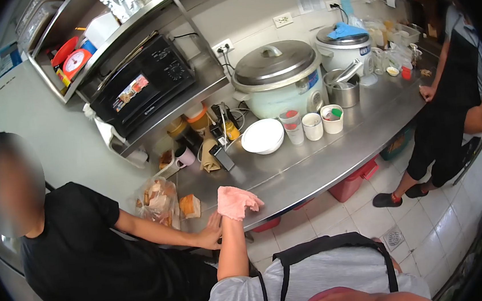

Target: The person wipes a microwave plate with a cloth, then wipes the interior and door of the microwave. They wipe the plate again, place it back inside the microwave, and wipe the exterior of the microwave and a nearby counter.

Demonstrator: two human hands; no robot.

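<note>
My left hand (pixel 237 204) reaches to the front edge of the steel counter (pixel 289 172). A pink cloth (pixel 235 201) is bunched over it and hides most of its fingers; the hand appears to grip the cloth. Just left of it, another person's hand rests by the counter edge. A piece of bread (pixel 189 206) lies near that hand, beside a clear plastic bag of bread (pixel 158 199). My right hand is out of view.
On the counter stand a white bowl (pixel 263 136), several cups (pixel 312 126), a large rice cooker (pixel 276 81), a smaller cooker (pixel 345 49) and a metal pot (pixel 342 91). A black oven (pixel 142 85) sits on a shelf. People stand at left (pixel 100 249) and right (pixel 448 92).
</note>
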